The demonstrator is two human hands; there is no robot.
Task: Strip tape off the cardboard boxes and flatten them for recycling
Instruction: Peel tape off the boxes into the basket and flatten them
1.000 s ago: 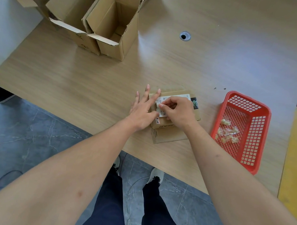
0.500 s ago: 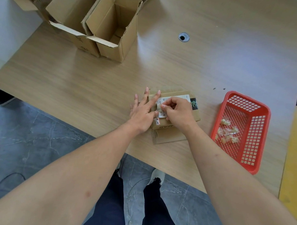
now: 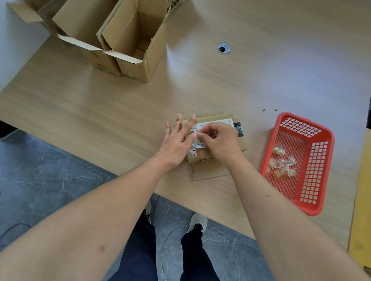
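White label paper is what the right hand (image 3: 220, 141) has between thumb and curled fingertips: it pinches the left edge of the white printed shipping label (image 3: 201, 134) stuck on top of the small closed brown cardboard box (image 3: 240, 142). Compared with a second ago the change is small: the pinch sits at much the same spot and the label looks hardly more lifted, so I judge the peel to be at its start, with an edge being worked loose rather than a strip coming away. Whether any of the label is truly free of the cardboard is too small to tell.

Just beside it, the left hand (image 3: 176, 144) lies flat with straight, spread fingers, pressing the box's left end to steady it; it grips nothing. Both forearms reach forward from the near table edge and converge on the box.

That box rests on a flat brown cardboard piece (image 3: 208, 172) near the front edge of the light wood-grain table (image 3: 267, 69). To the right stands a red perforated plastic basket (image 3: 322, 162) holding crumpled clear tape scraps (image 3: 282, 164). Well apart, at the far left, several open brown cardboard boxes (image 3: 129, 43) stand unflattened.
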